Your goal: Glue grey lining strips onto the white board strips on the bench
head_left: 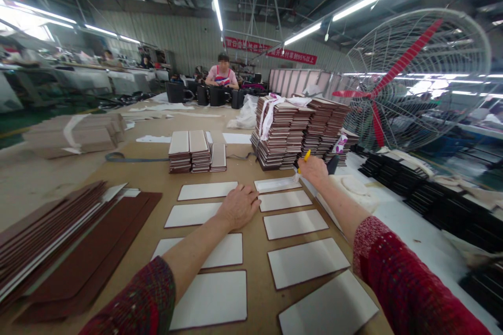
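1. Here, the landmark is the far panel [275,185], a white board that tops the right-hand column on the desk [253,251], with its long axis running across the view.
2. Well to the left of the far panel and nearer the camera lies a fanned pile of brown sheets [58,246].
3. Left of the far panel runs a second column of white panels [206,190], all lying the same way.
4. The left hand [238,207] rests palm down just left of the far panel and slightly nearer. Its fingers are loosely spread and it holds nothing. Its heel seems to overlap one left-column panel.
5. The right hand [313,169] is closed around a yellow-handled tool [306,156] at the far panel's right end. It is the nearer of the hands to that board.
6. Behind the far panel stands a tall stack of boards [298,128].
7. Hard to make out:
   - The tool's working tip is lost against the white surface, so contact cannot be confirmed.
   - A dark object behind the right hand is mostly hidden.
   - The lower frame edge cuts off the nearest panels.
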Available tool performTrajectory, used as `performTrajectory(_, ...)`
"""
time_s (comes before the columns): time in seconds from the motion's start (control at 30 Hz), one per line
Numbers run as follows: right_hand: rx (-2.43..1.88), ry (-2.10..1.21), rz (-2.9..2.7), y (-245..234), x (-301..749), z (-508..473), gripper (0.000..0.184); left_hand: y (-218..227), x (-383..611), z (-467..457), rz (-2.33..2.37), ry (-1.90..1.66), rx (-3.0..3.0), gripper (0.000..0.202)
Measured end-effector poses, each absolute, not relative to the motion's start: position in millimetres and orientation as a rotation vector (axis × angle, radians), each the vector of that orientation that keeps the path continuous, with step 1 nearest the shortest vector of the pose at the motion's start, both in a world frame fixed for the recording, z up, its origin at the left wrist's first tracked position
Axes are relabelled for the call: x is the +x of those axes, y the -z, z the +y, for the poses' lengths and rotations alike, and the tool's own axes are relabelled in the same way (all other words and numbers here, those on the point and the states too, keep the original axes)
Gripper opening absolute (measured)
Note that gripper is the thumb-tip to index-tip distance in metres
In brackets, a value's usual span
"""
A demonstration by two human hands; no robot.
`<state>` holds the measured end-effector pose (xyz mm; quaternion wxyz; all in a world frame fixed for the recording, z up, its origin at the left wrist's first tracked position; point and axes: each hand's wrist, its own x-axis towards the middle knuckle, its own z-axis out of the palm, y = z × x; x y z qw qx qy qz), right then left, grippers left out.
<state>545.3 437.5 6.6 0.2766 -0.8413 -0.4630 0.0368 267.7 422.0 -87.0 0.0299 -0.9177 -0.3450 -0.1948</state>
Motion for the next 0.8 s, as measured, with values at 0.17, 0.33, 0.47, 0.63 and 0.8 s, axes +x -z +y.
performTrajectory(0.17,-2.111,-0.272,-1.131,-8.5,538.1,427.5,0.039,87.6,267.4,422.6,-1.058,0.594,-2.839,0.036)
performTrajectory(0.33,-1.877,-0.516,-1.005,-7.1,521.9,401.6,0.036,79.4,267.8,415.3,-1.104,0.634,-2.794,0.032)
performTrajectory(0.47,-1.753,-0.645,-0.934,-2.5,510.9,377.5,0.03,66.0,263.8,404.0,-1.05,0.625,-2.795,0.026)
performTrajectory(0.63,-1.676,-0.75,-0.89,7.4,500.8,362.3,0.027,66.8,251.4,394.0,-0.904,0.504,-2.918,0.029)
performTrajectory(0.8,-1.666,-0.82,-0.909,15.3,486.6,364.5,0.029,83.9,245.9,393.5,-0.846,0.44,-2.968,0.039)
